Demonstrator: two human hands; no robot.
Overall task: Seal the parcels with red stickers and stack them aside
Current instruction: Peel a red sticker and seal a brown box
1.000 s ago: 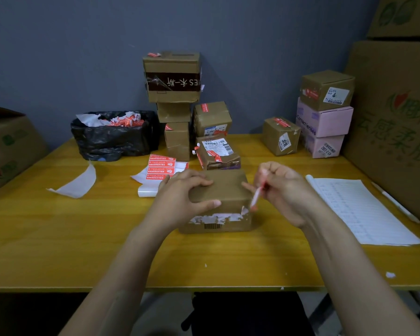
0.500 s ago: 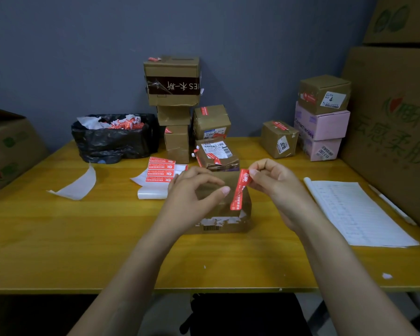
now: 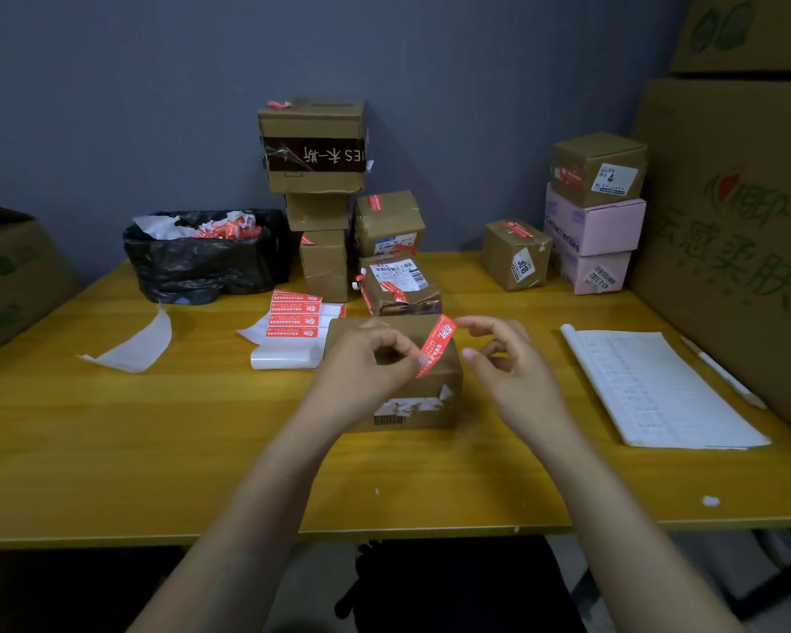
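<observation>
A brown cardboard parcel [image 3: 434, 404] with a torn white label lies on the yellow table [image 3: 156, 431] in front of me. Over its top right corner hangs a red sticker [image 3: 437, 344], slanted and not pressed down. My left hand [image 3: 361, 372] rests on the parcel and pinches the sticker's lower end. My right hand [image 3: 512, 372] hovers just right of the parcel; its forefinger tip touches the sticker's upper end, with the thumb held apart below.
A sheet of red stickers [image 3: 293, 319] lies behind my left hand. Sealed parcels [image 3: 314, 148] are stacked at the back, beside a black bin bag [image 3: 202, 262]. Pink boxes [image 3: 594, 221], a lined paper sheet [image 3: 658, 386], a pen [image 3: 722, 372] and large cartons [image 3: 731, 221] fill the right.
The right hand brought the sticker over the parcel, then eased its pinch. The left hand lifted its fingers off the parcel top and took the sticker's lower end.
</observation>
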